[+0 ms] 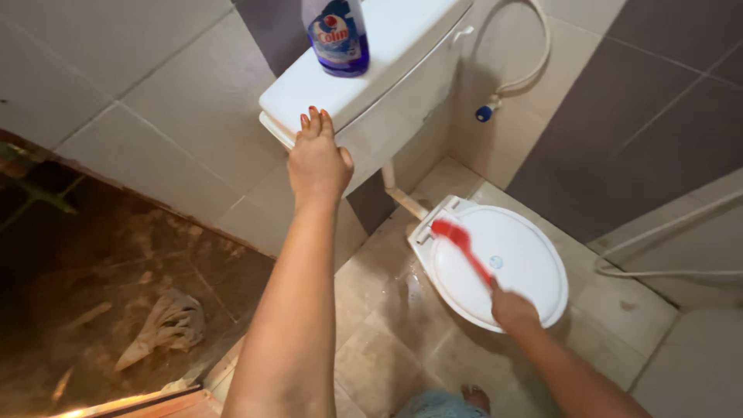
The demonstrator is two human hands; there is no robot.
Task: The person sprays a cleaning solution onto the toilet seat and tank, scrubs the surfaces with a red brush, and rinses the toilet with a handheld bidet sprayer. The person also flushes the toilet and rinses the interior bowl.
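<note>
My left hand point(317, 159) rests flat on the front edge of the white toilet tank point(402, 54), fingers together on its lid. My right hand point(511, 308) grips the handle of a red brush point(458, 238). The brush head lies on the closed white toilet lid point(511, 267), near the hinge at the back. A blue bottle of cleaner point(337, 35) stands upright on the tank lid, just beyond my left hand.
A white hose point(526, 73) with a blue tip hangs on the tiled wall right of the tank. Another hose point(665, 271) runs along the floor at right. A crumpled rag point(166, 325) lies on the dark wet floor at left. My foot point(474, 399) shows below.
</note>
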